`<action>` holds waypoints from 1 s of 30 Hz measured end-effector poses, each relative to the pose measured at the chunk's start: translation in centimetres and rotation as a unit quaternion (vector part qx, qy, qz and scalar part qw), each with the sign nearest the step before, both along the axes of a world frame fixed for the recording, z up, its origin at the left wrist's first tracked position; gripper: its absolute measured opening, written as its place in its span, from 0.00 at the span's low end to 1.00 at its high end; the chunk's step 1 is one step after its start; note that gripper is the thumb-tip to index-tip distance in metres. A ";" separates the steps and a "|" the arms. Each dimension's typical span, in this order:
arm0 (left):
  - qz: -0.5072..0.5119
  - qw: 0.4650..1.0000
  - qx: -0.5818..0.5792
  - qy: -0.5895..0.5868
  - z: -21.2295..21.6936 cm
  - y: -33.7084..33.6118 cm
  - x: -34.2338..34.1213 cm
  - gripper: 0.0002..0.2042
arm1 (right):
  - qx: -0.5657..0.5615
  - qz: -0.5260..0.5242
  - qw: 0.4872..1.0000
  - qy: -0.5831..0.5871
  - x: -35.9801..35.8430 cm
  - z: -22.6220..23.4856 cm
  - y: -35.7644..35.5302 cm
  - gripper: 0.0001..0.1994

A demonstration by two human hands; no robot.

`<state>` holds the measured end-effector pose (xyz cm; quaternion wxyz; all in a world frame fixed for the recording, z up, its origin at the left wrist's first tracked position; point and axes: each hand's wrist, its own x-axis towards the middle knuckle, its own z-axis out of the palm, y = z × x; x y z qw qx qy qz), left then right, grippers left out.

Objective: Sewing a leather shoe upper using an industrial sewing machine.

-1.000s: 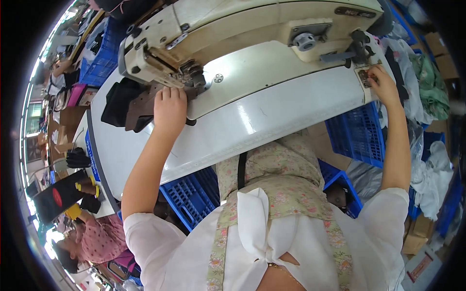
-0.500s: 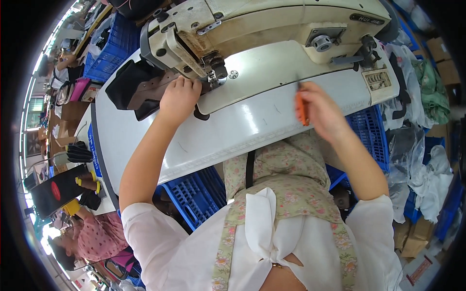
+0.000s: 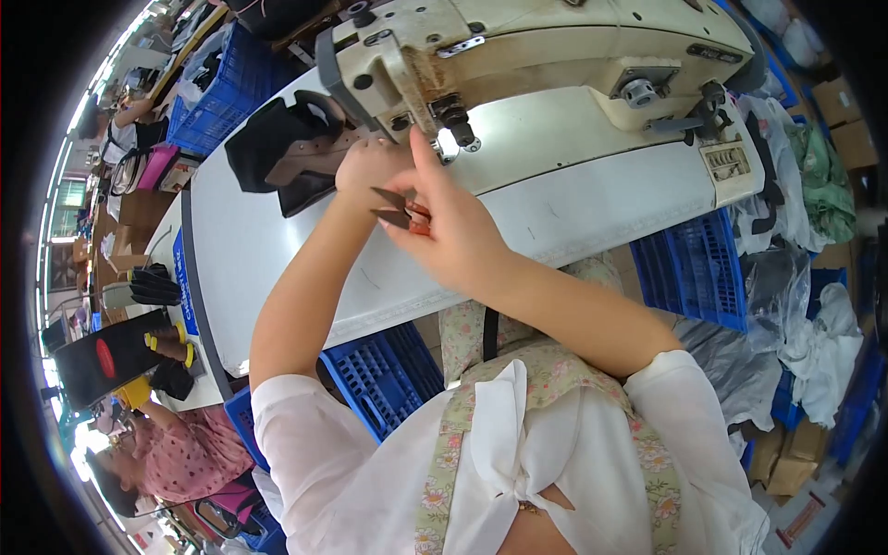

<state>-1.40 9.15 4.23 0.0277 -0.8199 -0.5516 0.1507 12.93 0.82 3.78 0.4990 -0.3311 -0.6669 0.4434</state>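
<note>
A brown and black shoe upper (image 3: 319, 159), with small holes along its brown part, lies on the sewing machine's bed at the left of the needle area. My left hand (image 3: 368, 166) grips its right end close under the machine head; the fingertips are partly hidden. My right hand (image 3: 458, 227) has crossed over to the left and holds thread snips (image 3: 398, 219) with orange handles. Their dark blades stand apart and point left, over my left wrist. The right thumb or finger reaches up by the presser foot. The sewing machine (image 3: 527, 55) spans the top of the view.
The white table (image 3: 268, 277) has its near edge by my apron. Blue crates (image 3: 384, 375) stand below it, and another crate (image 3: 694, 268) is at the right. Plastic bags (image 3: 814, 342) and cartons pile up at far right. A co-worker in pink (image 3: 190, 453) sits at lower left.
My right hand has moved left with the snips, from the right part of the table to beside my left hand. The machine and table appear shifted slightly right in view.
</note>
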 end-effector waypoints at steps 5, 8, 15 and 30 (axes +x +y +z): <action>-0.057 0.882 -0.082 -0.460 -7.5 1.0 -4.7 0.16 | 0.137 -0.117 0.977 -0.111 -3.1 0.7 0.6 0.51; 0.007 0.703 -0.236 -0.671 -8.8 1.6 -5.3 0.15 | 0.163 -0.124 0.977 -0.061 -3.4 0.9 1.9 0.50; -0.082 0.983 0.106 -0.127 -8.5 0.4 -5.0 0.23 | 0.131 -0.015 0.990 0.048 -2.2 -0.3 2.2 0.34; -0.058 0.964 0.259 0.020 -5.6 -4.3 -5.8 0.29 | 0.029 -0.055 0.962 -0.266 3.0 -3.9 2.6 0.18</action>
